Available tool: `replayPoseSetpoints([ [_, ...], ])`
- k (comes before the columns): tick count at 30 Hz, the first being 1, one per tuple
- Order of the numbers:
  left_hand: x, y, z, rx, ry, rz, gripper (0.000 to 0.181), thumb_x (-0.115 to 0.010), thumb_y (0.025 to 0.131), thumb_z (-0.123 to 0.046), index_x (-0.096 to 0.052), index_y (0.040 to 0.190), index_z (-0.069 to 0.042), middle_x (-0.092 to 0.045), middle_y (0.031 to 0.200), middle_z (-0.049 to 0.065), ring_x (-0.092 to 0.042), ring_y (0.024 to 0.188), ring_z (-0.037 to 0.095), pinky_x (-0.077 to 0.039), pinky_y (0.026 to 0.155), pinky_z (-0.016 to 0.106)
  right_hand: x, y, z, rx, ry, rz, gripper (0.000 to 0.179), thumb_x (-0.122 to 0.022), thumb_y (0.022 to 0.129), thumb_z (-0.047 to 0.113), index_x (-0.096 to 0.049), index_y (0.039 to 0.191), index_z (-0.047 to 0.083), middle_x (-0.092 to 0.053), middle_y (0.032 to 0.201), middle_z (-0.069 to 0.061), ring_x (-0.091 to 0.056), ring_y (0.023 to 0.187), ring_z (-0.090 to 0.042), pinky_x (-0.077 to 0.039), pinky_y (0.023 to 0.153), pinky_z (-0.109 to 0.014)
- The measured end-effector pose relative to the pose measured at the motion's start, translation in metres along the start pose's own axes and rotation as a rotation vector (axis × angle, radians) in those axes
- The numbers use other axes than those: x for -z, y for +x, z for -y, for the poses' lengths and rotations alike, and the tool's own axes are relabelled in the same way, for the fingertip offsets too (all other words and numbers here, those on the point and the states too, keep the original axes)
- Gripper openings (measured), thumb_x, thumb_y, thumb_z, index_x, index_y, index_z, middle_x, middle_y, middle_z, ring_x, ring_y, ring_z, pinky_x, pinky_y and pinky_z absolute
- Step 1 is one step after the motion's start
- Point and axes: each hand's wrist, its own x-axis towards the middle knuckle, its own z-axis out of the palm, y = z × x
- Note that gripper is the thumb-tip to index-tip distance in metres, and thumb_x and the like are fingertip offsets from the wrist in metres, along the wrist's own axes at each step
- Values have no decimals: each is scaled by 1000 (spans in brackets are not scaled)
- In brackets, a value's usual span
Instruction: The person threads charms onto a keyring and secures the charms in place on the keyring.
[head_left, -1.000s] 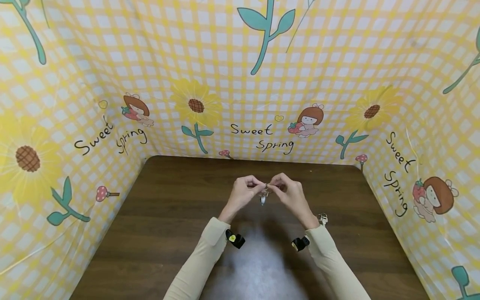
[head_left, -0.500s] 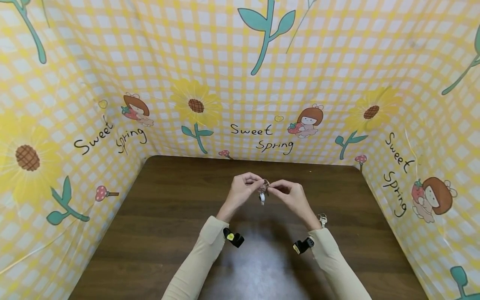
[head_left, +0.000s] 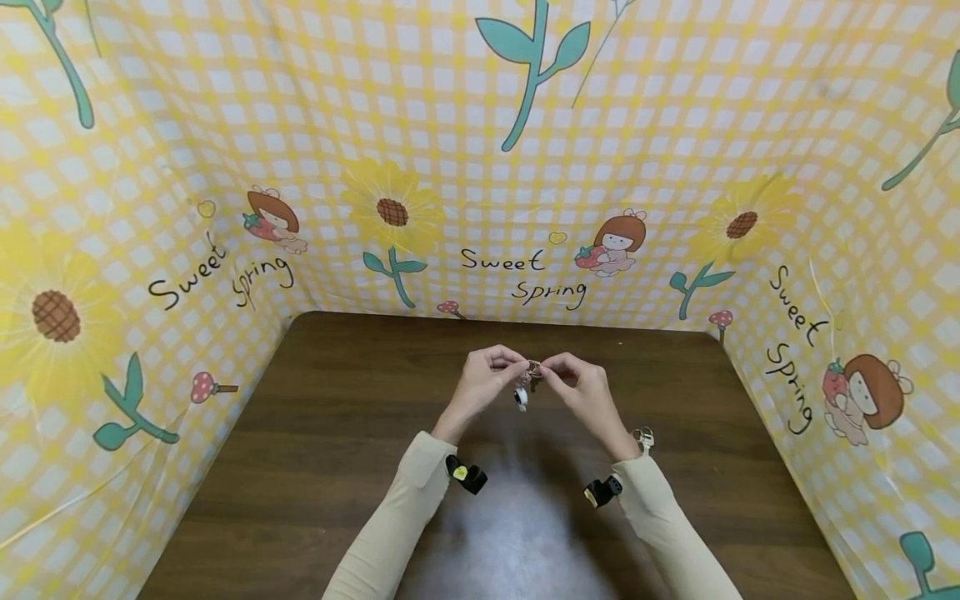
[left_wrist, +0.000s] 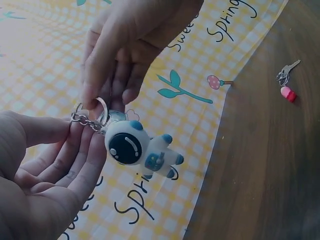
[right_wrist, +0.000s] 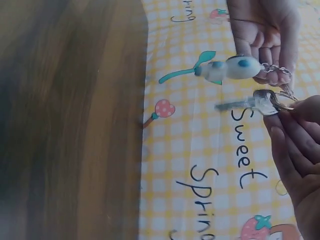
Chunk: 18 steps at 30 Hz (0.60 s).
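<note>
Over the table, both hands meet at a metal key ring (head_left: 534,368). My left hand (head_left: 483,385) pinches the ring's side or its short chain between thumb and fingers. From that chain hangs a white astronaut charm (left_wrist: 126,145) with a dark visor and blue patches. Opposite, my right hand (head_left: 587,393) pinches the split ring (right_wrist: 285,103) with thumb and fingertip. A silver key (right_wrist: 245,104) with a dark part at its head hangs at the ring in the right wrist view. Whether the key is fully threaded on the ring I cannot tell.
Another key (head_left: 647,437) lies on the brown wooden table (head_left: 360,500) beside my right wrist; its red-and-pink charm (left_wrist: 288,94) shows in the left wrist view. Yellow checked cloth (head_left: 510,192) walls the table at the back and sides. Black cameras sit on both wrists.
The fingertips have parted a little, and the ring now shows between them. The astronaut charm has swung slightly left and turned. My right hand has shifted slightly; the other key stays put.
</note>
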Motion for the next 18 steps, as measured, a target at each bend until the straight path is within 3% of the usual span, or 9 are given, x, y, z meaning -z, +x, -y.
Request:
replayPoseSetpoints([
  [4, -1, 0, -1, -37, 21, 14, 9, -75, 97, -3, -74, 98, 6, -78, 86, 15, -71, 72, 14, -58, 71, 25, -1, 1, -1, 119, -111, 0, 4, -74, 97, -3, -72, 99, -1, -74, 87, -8, -70, 77, -20, -61, 68, -38],
  [9, -2, -2, -1, -63, 67, 50, 10, -75, 99, -5, -75, 98, 5, -78, 89, 16, -74, 76, 21, -59, 71, 25, -3, -1, -2, 153, -161, -12, 10, -74, 94, -7, -72, 98, 2, -72, 86, -7, -66, 73, -16, -57, 64, -31],
  [12, -3, -3, 0, -70, 87, 57, 9, -74, 99, -5, -75, 97, 4, -78, 89, 15, -75, 78, 22, -61, 74, 33, -4, -1, -2, 164, -178, -15, 8, -76, 94, -5, -73, 97, 1, -73, 87, -8, -65, 72, -16, -55, 64, -29],
  [15, -3, -4, 1, -88, 109, 59, 8, -73, 100, -4, -76, 97, 3, -79, 89, 14, -75, 79, 20, -62, 78, 42, -5, 0, -2, 128, -147, -8, 6, -76, 94, -2, -73, 97, 3, -73, 87, -7, -64, 71, -18, -52, 64, -27],
  [18, -3, -3, 3, -106, 121, 68, 9, -73, 100, -5, -76, 98, 3, -79, 92, 14, -75, 82, 20, -62, 80, 44, -5, -1, -3, 8, -18, 10, 2, -74, 97, 0, -74, 99, 2, -73, 88, -8, -65, 73, -19, -50, 65, -23],
])
